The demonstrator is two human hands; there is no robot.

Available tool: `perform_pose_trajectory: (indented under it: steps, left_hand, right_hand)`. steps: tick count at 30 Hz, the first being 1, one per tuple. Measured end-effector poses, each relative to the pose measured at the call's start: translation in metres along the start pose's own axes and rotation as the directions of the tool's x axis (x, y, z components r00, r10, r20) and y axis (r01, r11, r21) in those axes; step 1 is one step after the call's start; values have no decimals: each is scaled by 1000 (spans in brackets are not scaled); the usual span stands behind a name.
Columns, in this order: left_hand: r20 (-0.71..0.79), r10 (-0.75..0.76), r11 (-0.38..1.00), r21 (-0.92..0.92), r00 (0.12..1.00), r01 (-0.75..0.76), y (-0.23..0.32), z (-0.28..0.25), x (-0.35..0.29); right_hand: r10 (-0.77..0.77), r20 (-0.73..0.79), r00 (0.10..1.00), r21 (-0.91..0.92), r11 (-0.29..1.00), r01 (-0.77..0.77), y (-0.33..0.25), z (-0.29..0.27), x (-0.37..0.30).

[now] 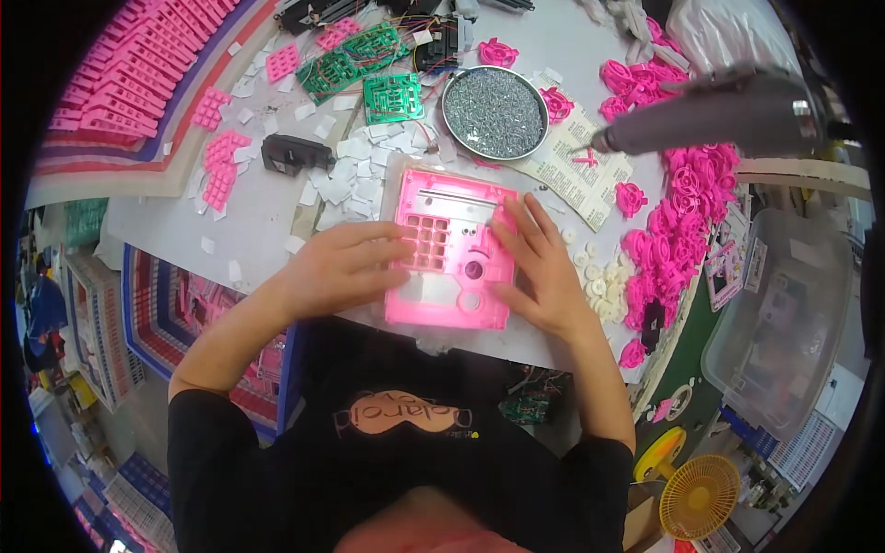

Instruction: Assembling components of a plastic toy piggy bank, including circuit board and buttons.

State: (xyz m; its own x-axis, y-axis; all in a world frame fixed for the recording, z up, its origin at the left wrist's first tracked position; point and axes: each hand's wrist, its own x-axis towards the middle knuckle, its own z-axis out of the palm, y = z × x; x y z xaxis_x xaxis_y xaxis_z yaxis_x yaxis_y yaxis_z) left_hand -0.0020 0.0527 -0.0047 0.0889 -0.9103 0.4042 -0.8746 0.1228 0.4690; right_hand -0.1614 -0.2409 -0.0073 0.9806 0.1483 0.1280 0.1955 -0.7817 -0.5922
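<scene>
A pink plastic casing (444, 281) lies face up on the table in front of me, with a grid of square key holes, a long slot and round openings. Clear plastic film shows under its edges. My left hand (355, 264) reaches over the casing's left side, fingers stretched out and apart near the key grid. On the other side my right hand (546, 267) grips the right rim, its fingers above and the thumb lower down. A dark electric screwdriver (710, 115) hangs to the upper right, apart from both hands.
Beyond the casing stand a round tin of screws (495, 112) and green circuit boards (394, 97). Pink ring-shaped parts (687, 198) heap along the right edge, beside small white discs (606, 288). White paper bits (346, 184) and a black box-like part (293, 155) lie left.
</scene>
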Motion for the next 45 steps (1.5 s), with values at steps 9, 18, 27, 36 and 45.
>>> perform_pose_trajectory:
  steps: [9,18,27,36,45]
  left_hand:
    - [100,-181,983,-22,978,184,16,-4,32]
    - [245,-176,984,53,953,168,31,30,38]
    - [244,-530,655,-490,812,575,39,13,65]
    - [294,-609,320,-759,737,567,38,16,65]
    - [-2,-285,957,64,959,285,36,32,43]
  right_hand:
    - [88,17,996,-291,953,-79,-12,20,-1]
    - [274,-287,918,-163,930,-328,31,-30,-19]
    - [67,-206,976,-21,997,-73,-6,-35,-5]
    - [348,-215,912,619,771,-148,-75,0,25]
    - [99,-309,946,-49,992,-120,-54,14,22]
